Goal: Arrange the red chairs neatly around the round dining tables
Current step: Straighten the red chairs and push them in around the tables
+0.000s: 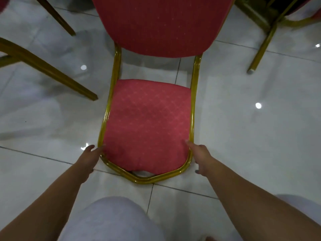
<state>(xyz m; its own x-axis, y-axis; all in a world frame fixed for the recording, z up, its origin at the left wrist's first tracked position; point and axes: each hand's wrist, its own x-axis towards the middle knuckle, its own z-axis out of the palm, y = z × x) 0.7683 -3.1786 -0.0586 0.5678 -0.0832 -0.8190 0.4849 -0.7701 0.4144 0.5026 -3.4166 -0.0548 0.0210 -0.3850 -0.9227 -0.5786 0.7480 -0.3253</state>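
The red chair's [147,101] seat [147,124] and backrest [161,23] are red cloth, matt, with a woven pattern. Its frame [192,101] is smooth, shiny gold metal tube. The floor [243,145] is smooth white tile, so glossy that lights shine in it.

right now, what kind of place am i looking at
Probably a banquet hall or restaurant dining room. The red chair has a padded seat and a gold metal frame, more gold chair legs stand to its left and right, and the floor is glossy white tile.
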